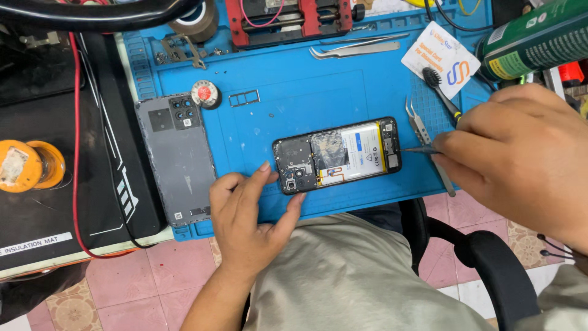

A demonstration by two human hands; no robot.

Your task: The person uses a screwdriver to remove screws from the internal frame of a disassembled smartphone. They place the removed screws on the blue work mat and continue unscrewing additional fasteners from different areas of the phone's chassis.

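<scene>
- Blue rubbery mat (pixel 294 92) covers the worktop; its front edge lies just behind the left hand (pixel 251 217), and open room spreads across its middle.
- One opened phone (pixel 337 155), glossy black frame with white battery exposed, lies near that front edge.
- The left hand, fingers spread and gripping nothing, steadies the phone's lower left corner.
- The right hand (pixel 520 156) pinches a thin dark tool (pixel 419 149) whose tip meets the phone's right end.
- One matte grey back cover (pixel 177 156) lies at the mat's left edge.
- Three metal tweezers: two (pixel 358 48) at the back, one (pixel 424 136) beside the tool.
- One black brush (pixel 440 92).
</scene>
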